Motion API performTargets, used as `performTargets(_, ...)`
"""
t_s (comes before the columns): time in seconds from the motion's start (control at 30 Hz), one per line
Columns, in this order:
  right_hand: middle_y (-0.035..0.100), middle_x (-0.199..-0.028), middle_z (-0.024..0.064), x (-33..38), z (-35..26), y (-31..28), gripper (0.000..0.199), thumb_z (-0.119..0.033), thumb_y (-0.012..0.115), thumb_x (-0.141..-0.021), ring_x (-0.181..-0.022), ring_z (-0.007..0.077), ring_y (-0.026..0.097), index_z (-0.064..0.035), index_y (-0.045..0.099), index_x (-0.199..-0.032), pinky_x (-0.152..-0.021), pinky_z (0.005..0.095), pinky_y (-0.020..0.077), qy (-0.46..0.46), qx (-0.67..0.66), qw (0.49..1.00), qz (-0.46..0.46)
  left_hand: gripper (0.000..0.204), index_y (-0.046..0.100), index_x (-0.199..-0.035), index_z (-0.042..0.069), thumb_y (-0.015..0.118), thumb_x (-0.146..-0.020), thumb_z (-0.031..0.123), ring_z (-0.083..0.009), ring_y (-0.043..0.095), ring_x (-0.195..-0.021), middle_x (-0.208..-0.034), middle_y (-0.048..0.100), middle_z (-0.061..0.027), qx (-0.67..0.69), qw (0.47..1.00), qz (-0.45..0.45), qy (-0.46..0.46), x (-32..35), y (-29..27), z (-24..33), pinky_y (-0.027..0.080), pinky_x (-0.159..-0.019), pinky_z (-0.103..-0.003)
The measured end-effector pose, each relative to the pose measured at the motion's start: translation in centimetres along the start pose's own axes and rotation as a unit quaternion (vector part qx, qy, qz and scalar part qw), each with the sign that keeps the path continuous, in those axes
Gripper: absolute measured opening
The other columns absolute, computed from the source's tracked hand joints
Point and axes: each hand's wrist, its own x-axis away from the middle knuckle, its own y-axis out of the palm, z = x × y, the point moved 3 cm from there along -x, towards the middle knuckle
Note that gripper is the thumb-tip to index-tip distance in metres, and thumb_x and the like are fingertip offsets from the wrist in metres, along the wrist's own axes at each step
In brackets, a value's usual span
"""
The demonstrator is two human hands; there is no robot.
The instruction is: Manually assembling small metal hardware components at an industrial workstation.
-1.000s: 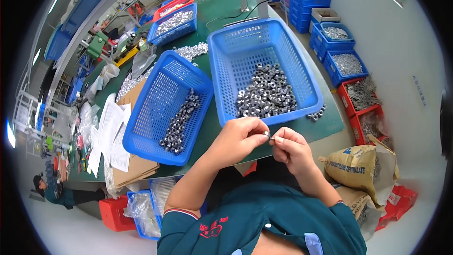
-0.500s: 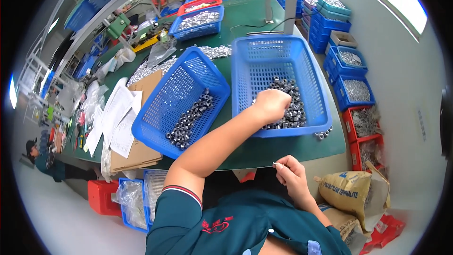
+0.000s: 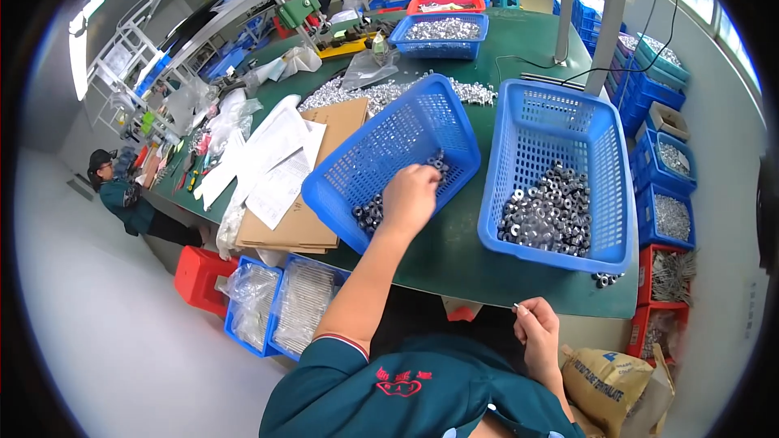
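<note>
At the left basket's (image 3: 389,134) right edge, nuts (image 3: 368,212) are apparently picked by the left hand (image 3: 410,199), grip unclear. A metal piece (image 3: 516,306) is pinched by the right hand (image 3: 539,328); a nut seems needed there.

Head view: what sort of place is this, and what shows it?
Likely a factory workshop: blue baskets of small metal parts on a green worktable, and stacked blue crates.

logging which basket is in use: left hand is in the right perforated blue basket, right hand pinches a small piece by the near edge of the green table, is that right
Wrong basket: the head view shows the left hand in the left perforated blue basket. The right hand does pinch a small piece by the near edge of the green table.
</note>
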Motion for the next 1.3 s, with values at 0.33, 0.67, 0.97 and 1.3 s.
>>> performTargets(0.33,0.050,-0.066,-0.0021,-0.2,0.0,1.2,0.012,-0.011,0.057,-0.096,-0.057,0.0050,0.044,0.0000,0.059,-0.095,-0.051,0.0211,0.0335,0.017,0.014,0.999,-0.031,0.017,0.073,-0.088,0.008,0.079,-0.074,0.015,-0.0315,0.058,-0.097,-0.093,0.065,-0.0103,-0.147,0.987,0.009,-0.068,1.3,3.1,-4.6,0.048,-0.088,-0.041)
performTargets(0.67,0.051,-0.067,-0.0026,0.5,0.1,1.2,0.012,-0.012,0.057,-0.096,-0.058,0.0046,0.044,-0.0005,0.059,-0.095,-0.052,0.0211,0.0347,0.019,0.025,0.999,-0.024,0.017,0.062,-0.089,0.004,0.071,-0.078,-0.003,-0.0204,0.062,-0.078,-0.086,0.065,-0.0061,0.199,0.976,0.031,-0.080,3.4,1.6,-3.4,0.051,-0.074,-0.031)
performTargets(0.97,0.065,-0.072,0.0059,-0.8,-4.2,5.7,0.007,-0.005,0.066,-0.091,-0.062,0.0106,0.061,-0.0002,0.066,-0.096,-0.055,0.0267,0.0478,-0.251,0.243,0.934,-0.077,0.019,0.053,-0.100,0.007,0.068,-0.089,0.000,-0.0207,0.065,-0.081,-0.096,0.066,-0.0150,0.703,0.670,-0.200,-0.134,11.1,-0.4,1.9,0.054,-0.076,-0.032)
performTargets(1.3,0.066,-0.072,0.0071,-1.2,-4.5,8.5,0.008,-0.001,0.068,-0.083,-0.062,0.0249,0.067,-0.0032,0.062,-0.088,-0.055,0.0322,0.0517,-0.382,0.332,0.857,-0.095,0.015,0.055,-0.102,0.005,0.063,-0.092,-0.003,-0.0174,0.065,-0.085,-0.101,0.065,-0.0107,0.716,0.632,-0.282,-0.086,13.9,-0.6,3.0,0.055,-0.078,-0.030)
